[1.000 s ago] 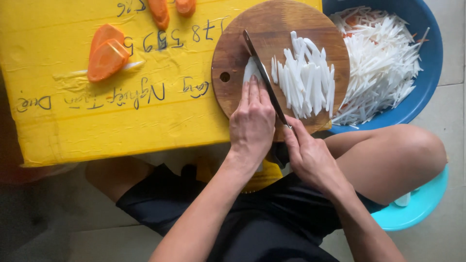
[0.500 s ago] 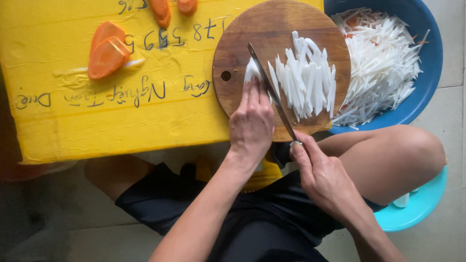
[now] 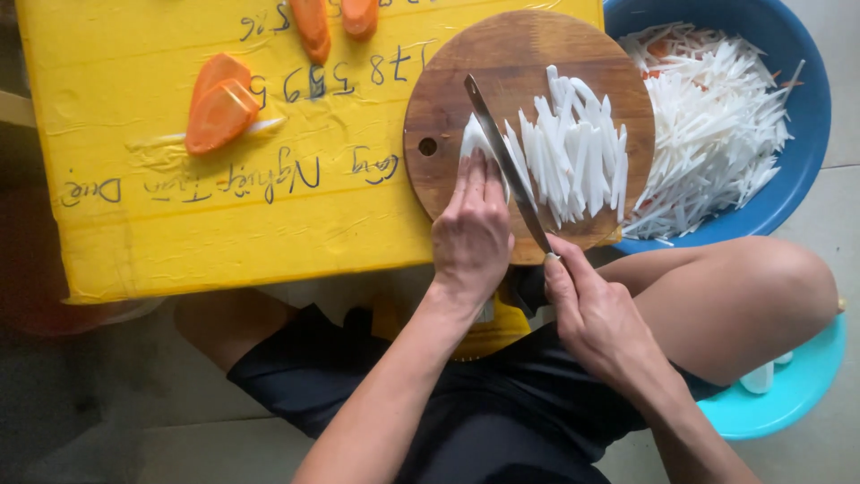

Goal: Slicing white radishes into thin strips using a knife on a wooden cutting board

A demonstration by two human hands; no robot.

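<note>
The right hand (image 3: 596, 314) has its grip closed around the handle of a knife (image 3: 506, 166), whose long blade runs up and away across a round wooden cutting board (image 3: 502, 63). The handle itself is mostly buried in the fist, so only the blade shows clearly. Just left of the blade, the left hand (image 3: 472, 233) lies flat with its fingers pressed down on a small white piece of vegetable (image 3: 472, 139) (radish, by the look of it), pinning it against the board; the fingers are extended rather than curled, and the blade sits right beside their tips.

On the other side of the blade, a heap of white sticks (image 3: 573, 152) already cut lies fanned over the middle and right of the board. The board rests on a yellow box (image 3: 134, 224) that serves as the surface, with handwriting across its top, and its right edge overhangs toward a blue basin (image 3: 806, 116) piled with many more white strips (image 3: 708, 116), a few orange slivers mixed in.

Farther left on the yellow surface, well apart from the board, lie two orange carrot slices (image 3: 219, 108) overlapping each other, and two more carrot pieces (image 3: 331, 18) sit at the top edge.

The person sits low behind the box in dark shorts, one bare knee (image 3: 752, 287) raised beside the basin, above a light turquoise stool (image 3: 788, 394).
</note>
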